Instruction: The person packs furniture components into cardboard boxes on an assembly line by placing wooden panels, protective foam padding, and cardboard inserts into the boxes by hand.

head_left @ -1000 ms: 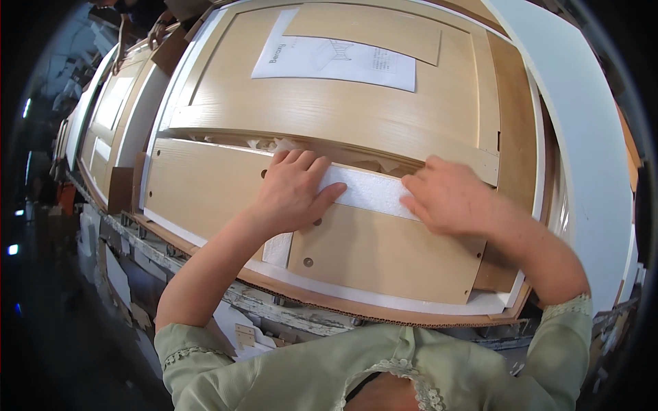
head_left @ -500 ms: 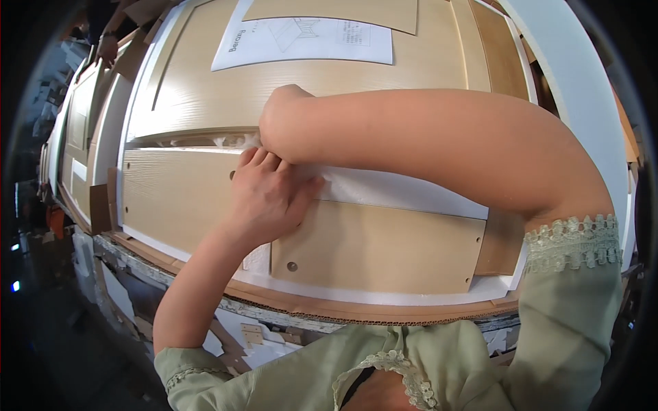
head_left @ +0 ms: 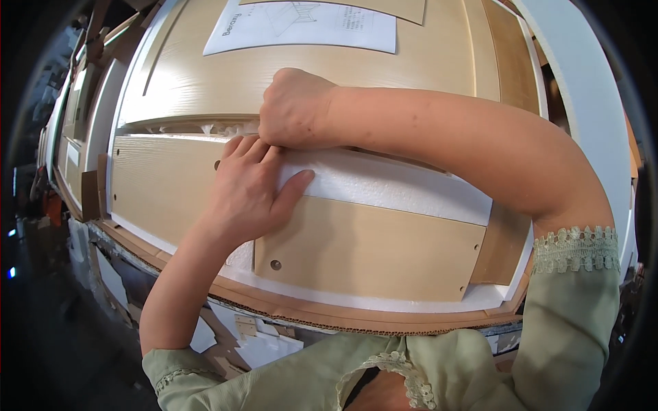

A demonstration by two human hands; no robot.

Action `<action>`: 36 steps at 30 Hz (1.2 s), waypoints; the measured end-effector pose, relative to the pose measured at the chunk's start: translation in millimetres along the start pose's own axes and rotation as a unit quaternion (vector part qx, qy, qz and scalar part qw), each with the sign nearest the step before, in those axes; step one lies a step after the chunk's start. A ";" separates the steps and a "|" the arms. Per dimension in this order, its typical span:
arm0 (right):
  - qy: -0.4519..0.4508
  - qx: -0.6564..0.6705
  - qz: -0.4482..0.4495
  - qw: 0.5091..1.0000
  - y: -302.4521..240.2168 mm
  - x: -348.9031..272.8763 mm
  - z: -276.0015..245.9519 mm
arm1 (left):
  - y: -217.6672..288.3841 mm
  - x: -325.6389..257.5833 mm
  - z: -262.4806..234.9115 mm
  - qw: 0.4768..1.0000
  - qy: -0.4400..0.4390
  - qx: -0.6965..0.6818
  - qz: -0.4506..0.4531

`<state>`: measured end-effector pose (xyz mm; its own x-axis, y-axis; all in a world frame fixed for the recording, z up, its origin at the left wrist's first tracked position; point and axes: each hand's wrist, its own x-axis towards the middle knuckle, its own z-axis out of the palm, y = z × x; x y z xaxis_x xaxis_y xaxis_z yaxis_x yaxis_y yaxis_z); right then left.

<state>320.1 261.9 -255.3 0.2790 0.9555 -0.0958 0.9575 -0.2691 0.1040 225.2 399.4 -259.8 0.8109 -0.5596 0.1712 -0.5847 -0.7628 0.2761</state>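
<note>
My left hand [head_left: 250,188] lies on the near side of a long gap, thumb spread. Its fingers reach over the edge of a left wooden panel [head_left: 161,181] and white foam [head_left: 384,179]. Right beside its fingertips, my right hand [head_left: 295,108] is closed like a fist with the knuckles up. Its fingertips are hidden in the gap, and what they hold I cannot make out. Beyond the gap lies a large pale wood panel [head_left: 343,70]. Nearer me, a smaller panel [head_left: 377,250] with drilled holes sits in the foam. Crumpled clear wrapping [head_left: 236,129] shows in the gap.
A printed instruction sheet [head_left: 308,27] lies on the large panel, partly under a thin board [head_left: 384,7]. The cardboard carton edge [head_left: 274,301] runs along my front. A tall white slab [head_left: 582,89] stands at right. At far left is another carton [head_left: 75,130] with panels.
Both hands have shifted slightly up and left in the picture, along with small view movement. My right wrist has turned, and more of the white foam shows below it.
</note>
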 end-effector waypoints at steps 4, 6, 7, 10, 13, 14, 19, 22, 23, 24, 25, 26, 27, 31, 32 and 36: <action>0.086 0.071 0.008 0.994 6.7 -6.4 9.3 | 3.3 0.9 -5.4 0.996 -0.080 0.000 -0.045; 0.129 0.125 0.022 0.983 12.5 -9.6 20.6 | 3.0 0.4 -2.9 0.998 -0.050 0.002 -0.041; 0.169 0.179 0.032 0.969 13.3 -10.7 22.0 | 2.5 -0.4 -3.2 0.998 -0.052 0.006 -0.045; 0.149 0.176 -0.013 0.973 19.4 -18.3 20.0 | 0.7 -1.3 -3.6 0.997 -0.054 0.010 -0.045; 0.037 0.122 0.001 0.992 23.5 -14.3 4.2 | 0.2 -0.9 -3.5 0.998 -0.046 0.015 -0.044; 0.040 0.120 -0.004 0.992 20.5 -11.1 -0.4 | 0.0 -0.6 -3.4 0.999 -0.037 0.009 -0.035; -0.211 0.034 0.081 0.974 -4.3 11.3 -35.1 | -0.5 0.1 -4.8 0.999 -0.038 -0.013 -0.033; -0.209 0.048 0.056 0.975 -0.9 -4.4 -32.5 | -2.2 -4.4 -2.3 0.999 -0.009 -0.018 -0.028; -0.188 0.041 0.030 0.981 -1.7 -16.9 -29.9 | -3.0 -5.5 -2.2 0.999 -0.019 -0.020 -0.034; -0.224 0.016 0.048 0.973 -8.2 -21.2 -26.5 | -3.4 -6.6 -1.9 0.999 -0.012 -0.017 -0.035; -0.275 0.004 0.051 0.960 -13.3 -30.6 -20.7 | -3.8 -5.5 0.2 0.999 -0.012 -0.014 -0.028; -0.274 -0.011 0.036 0.961 -16.7 -45.3 -21.5 | -4.0 -7.0 0.4 1.000 -0.015 -0.009 -0.024; -0.269 0.020 0.060 0.961 -12.3 -55.2 -19.7 | -4.7 -8.0 0.4 0.999 -0.017 -0.010 -0.028; -0.270 0.052 0.083 0.958 -0.8 -90.0 -30.9 | -1.1 -7.5 -1.1 1.000 -0.008 0.010 -0.023; -0.269 0.052 0.083 0.958 0.0 -92.0 -25.6 | -0.8 -6.4 -1.3 0.999 -0.024 0.004 -0.033; -0.116 0.112 0.057 0.985 -5.6 -78.4 -8.8 | 1.6 -5.3 1.4 0.998 -0.020 -0.008 -0.063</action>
<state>292.2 189.6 -239.6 0.3693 0.8715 -0.3227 0.9042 -0.4171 -0.0916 220.0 400.7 -261.6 0.8759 -0.4727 0.0967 -0.4780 -0.8229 0.3072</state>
